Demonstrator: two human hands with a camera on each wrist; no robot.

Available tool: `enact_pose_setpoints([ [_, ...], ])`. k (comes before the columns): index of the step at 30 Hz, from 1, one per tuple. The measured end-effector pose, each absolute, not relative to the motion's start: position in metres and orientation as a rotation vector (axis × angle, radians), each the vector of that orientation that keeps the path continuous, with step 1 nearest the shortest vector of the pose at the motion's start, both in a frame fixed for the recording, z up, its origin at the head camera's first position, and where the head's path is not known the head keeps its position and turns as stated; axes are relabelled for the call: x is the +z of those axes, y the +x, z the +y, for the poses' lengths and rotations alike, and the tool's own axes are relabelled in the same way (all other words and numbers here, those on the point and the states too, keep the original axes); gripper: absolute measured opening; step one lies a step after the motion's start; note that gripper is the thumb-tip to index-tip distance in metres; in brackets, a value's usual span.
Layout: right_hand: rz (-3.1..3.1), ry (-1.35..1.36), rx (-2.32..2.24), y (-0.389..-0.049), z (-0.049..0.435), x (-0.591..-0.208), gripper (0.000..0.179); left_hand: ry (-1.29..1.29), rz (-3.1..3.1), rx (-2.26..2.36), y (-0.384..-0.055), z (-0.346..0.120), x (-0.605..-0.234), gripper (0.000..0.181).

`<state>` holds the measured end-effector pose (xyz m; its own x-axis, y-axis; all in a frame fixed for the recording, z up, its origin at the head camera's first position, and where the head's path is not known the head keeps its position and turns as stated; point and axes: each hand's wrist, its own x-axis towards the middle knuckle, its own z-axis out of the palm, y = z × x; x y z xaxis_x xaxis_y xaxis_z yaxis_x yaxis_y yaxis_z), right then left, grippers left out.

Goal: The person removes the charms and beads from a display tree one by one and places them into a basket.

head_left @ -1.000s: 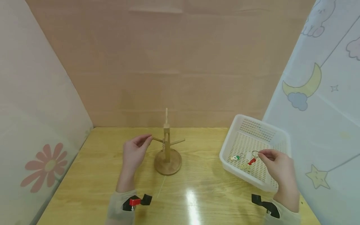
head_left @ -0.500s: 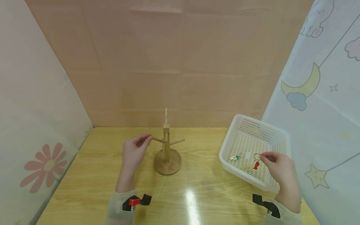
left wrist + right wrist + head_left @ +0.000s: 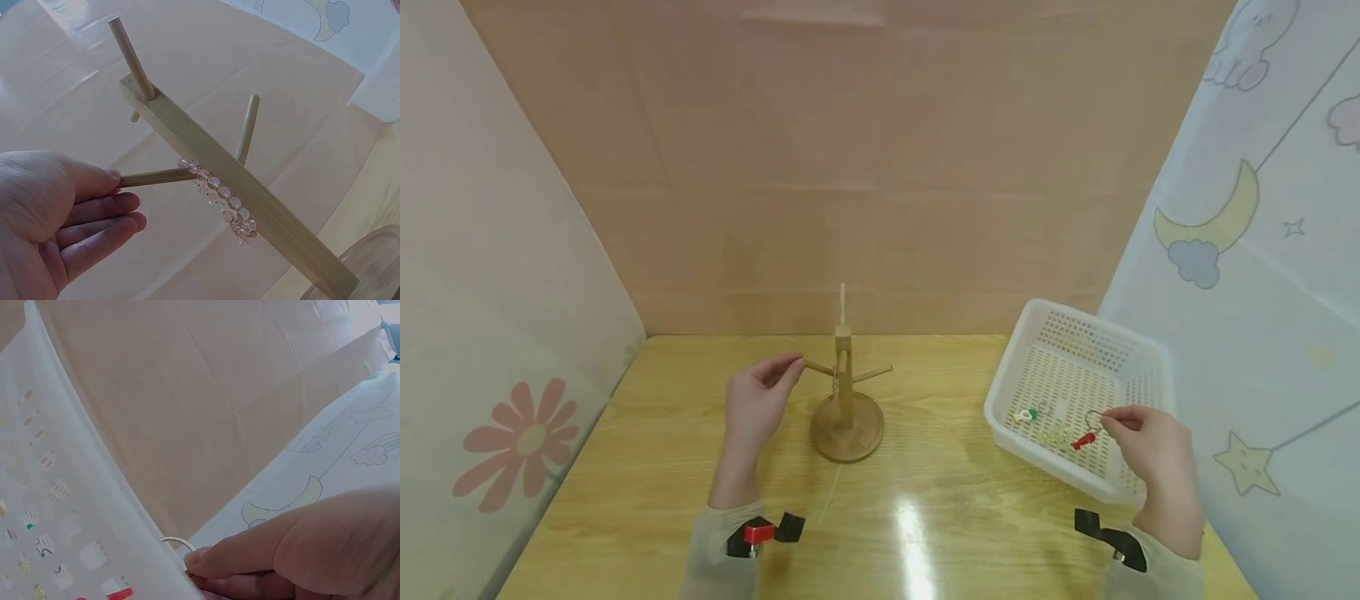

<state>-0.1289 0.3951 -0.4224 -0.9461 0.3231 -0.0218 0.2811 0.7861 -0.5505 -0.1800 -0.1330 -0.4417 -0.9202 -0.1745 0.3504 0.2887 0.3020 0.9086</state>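
Note:
My left hand pinches the tip of a side peg on a wooden stand with a round base. On that peg, close to the post, hangs a bracelet of clear pinkish beads. Over the white basket, my right hand holds a keychain by its metal ring between thumb and finger. Its red charm dangles at a slant below the ring; its exact shape is too small to tell. The basket wall hides much of the charm in the right wrist view.
The white perforated basket stands at the table's right. In it lie a green-and-white charm with a ring and a pale yellow beaded thing. Brown paper covers the back; printed sheets line the sides.
My right hand has shifted slightly to the right with the keychain, and the red charm has swung about under its ring. The left hand has stayed on the peg.

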Motion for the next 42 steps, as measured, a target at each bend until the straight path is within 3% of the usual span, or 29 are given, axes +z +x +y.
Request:
enact_pose_setpoints([
  [7, -2.781, -0.785, 0.937, -0.132, 0.396, -0.421, 0.049, -0.121, -2.176, -1.664, -0.182, -0.133, -0.442, 0.019],
  [13, -2.760, -0.782, 0.974, -0.135, 0.392, -0.419, 0.052, -0.102, -2.178, -1.677, -0.183, -0.133, -0.444, 0.020],
  [30, -2.694, -0.220, 0.949, -0.160, 0.337, -0.416, 0.042, -0.140, -2.181, -1.586, -0.187, -0.132, -0.439, 0.015],
  [42, -2.637, -0.050, 1.035, -0.164, 0.294, -0.412, 0.032, -0.169, -2.176, -1.618, -0.189, -0.120, -0.439, 0.009],
])
